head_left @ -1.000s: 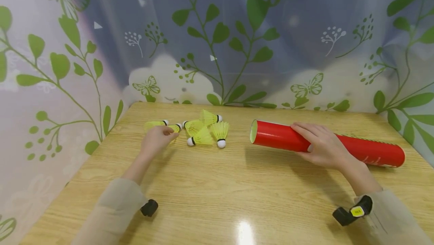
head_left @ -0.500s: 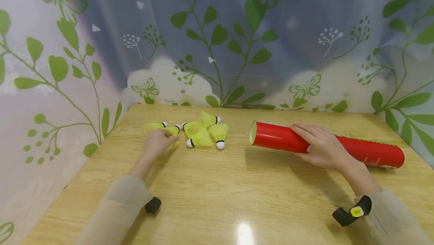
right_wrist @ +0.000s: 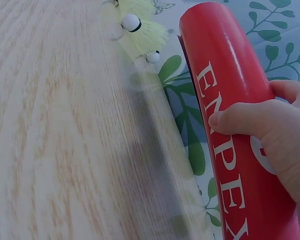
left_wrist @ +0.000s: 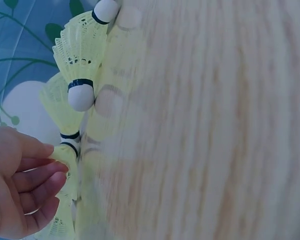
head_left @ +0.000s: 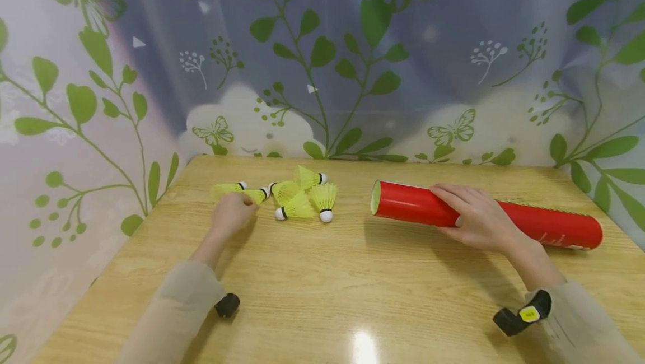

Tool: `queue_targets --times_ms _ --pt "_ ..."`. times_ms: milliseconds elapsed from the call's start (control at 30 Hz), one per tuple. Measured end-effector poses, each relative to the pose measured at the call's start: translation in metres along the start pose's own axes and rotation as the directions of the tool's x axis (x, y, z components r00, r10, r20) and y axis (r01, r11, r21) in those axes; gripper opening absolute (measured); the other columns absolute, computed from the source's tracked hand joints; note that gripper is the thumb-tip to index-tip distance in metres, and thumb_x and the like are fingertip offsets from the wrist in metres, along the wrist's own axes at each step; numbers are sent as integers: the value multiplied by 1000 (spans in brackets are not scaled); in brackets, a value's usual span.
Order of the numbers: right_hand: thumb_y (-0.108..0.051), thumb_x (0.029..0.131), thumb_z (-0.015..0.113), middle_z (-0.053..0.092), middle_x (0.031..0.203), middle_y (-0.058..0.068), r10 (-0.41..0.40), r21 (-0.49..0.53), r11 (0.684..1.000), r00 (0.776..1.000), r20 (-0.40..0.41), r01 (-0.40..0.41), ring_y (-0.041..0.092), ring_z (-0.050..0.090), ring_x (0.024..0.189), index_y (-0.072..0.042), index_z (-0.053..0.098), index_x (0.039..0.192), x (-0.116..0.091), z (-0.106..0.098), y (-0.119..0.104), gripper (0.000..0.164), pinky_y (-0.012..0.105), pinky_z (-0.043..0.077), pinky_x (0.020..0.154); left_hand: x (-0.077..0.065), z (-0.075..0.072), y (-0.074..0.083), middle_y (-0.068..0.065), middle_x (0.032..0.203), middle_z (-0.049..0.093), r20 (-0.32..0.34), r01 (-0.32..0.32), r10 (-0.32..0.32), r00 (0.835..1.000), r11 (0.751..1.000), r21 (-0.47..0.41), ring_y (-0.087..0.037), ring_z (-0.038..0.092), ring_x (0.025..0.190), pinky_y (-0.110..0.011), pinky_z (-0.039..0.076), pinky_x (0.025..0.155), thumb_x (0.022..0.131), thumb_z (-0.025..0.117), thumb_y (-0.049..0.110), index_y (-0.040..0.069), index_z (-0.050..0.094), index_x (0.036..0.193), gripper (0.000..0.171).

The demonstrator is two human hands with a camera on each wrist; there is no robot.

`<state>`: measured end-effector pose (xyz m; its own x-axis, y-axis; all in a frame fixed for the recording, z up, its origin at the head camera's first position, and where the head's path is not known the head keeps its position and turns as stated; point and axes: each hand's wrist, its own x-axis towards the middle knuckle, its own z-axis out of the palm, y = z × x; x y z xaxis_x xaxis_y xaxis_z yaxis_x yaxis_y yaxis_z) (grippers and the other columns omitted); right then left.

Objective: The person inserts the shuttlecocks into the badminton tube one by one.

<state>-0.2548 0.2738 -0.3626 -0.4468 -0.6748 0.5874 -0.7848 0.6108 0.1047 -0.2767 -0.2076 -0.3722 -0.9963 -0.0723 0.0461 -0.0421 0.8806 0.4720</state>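
Note:
My left hand [head_left: 232, 214] is at the left end of a cluster of yellow shuttlecocks with white heads. Its thumb and fingertips pinch the skirt of one shuttlecock [head_left: 258, 194], which lies on the table; the left wrist view shows this shuttlecock [left_wrist: 69, 162] partly behind the fingers. Another shuttlecock [head_left: 228, 189] lies just behind the hand. On the right, my right hand [head_left: 476, 219] grips a red shuttlecock tube [head_left: 413, 203] from above. The tube's open end faces left and is raised a little; its far end is lower, by the table. White letters show on the tube [right_wrist: 230, 65] in the right wrist view.
Several more shuttlecocks [head_left: 297, 207] lie close together right of the left hand, heads pointing different ways. The wooden table [head_left: 322, 285] reaches back to a leaf-patterned curtain [head_left: 342, 61]. Each wrist wears a black camera [head_left: 228, 305].
My left hand's fingertips have drawn back slightly to the left and closed at the shuttlecock's skirt. My right hand and the tube stay in place.

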Motion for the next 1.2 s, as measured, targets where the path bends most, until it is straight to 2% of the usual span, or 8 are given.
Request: queue_targets --times_ms 300,467,600,800,900,1000,1067,1200 --pt "-59 89 35 57 117 18 -8 -12 1000 1000 -9 8 35 54 101 -1 52 126 1 2 -2 72 53 42 81 -8 -8 -3 -8 77 65 -50 -4 2 999 999 -32 -20 53 64 -32 39 55 86 57 15 2 72 89 19" --pt "-60 88 34 57 117 18 -5 -14 1000 1000 -8 5 35 54 101 -1 52 126 2 2 -1 73 53 42 81 -9 -12 -10 -13 95 68 -65 -11 8 998 999 -53 -26 58 78 -38 44 64 87 57 17 3 71 102 24" --pt "-60 88 35 58 116 18 -9 -15 1000 1000 -15 9 35 54 101 0 53 125 2 2 -1 73 53 42 81 -9 -17 -13 -16 105 66 -73 -45 40 997 997 -66 -31 61 90 -42 47 74 88 58 16 1 69 104 25" --pt "-59 88 36 58 117 18 -14 -11 1000 1000 -18 14 34 54 101 0 53 126 1 2 -2 71 53 42 80 -8 -24 -9 -12 80 67 -60 -78 72 996 991 -105 -21 57 66 -31 42 56 89 58 18 0 71 92 22" --pt "-59 88 35 58 117 17 -8 -7 1000 1000 -19 7 34 54 101 -1 52 126 1 2 -3 72 53 42 80 -8 -27 -4 -12 80 67 -51 -101 95 994 985 -140 -19 56 65 -28 41 54 90 58 19 0 71 94 23" --pt "-59 88 35 58 117 17 -5 -6 1000 1000 -23 5 34 54 101 0 53 126 1 2 -3 72 53 42 80 -9 -29 2 -17 94 68 -44 -122 116 992 977 -175 -25 61 76 -33 46 61 91 58 20 -1 69 104 26" --pt "-59 88 36 57 117 17 -8 -7 1000 1000 -20 8 34 54 101 -1 53 126 1 2 -2 71 53 42 80 -9 -30 5 -19 105 65 -38 -131 126 991 973 -189 -29 62 89 -38 49 73 91 58 20 -1 68 108 29" --pt "-59 88 36 58 117 17 -18 -10 1000 1000 -19 18 34 55 101 -1 52 126 2 3 -1 71 53 43 80 -9 -31 14 -19 112 63 -13 -131 132 991 962 -238 -32 60 99 -45 47 84 92 57 22 0 66 112 31"
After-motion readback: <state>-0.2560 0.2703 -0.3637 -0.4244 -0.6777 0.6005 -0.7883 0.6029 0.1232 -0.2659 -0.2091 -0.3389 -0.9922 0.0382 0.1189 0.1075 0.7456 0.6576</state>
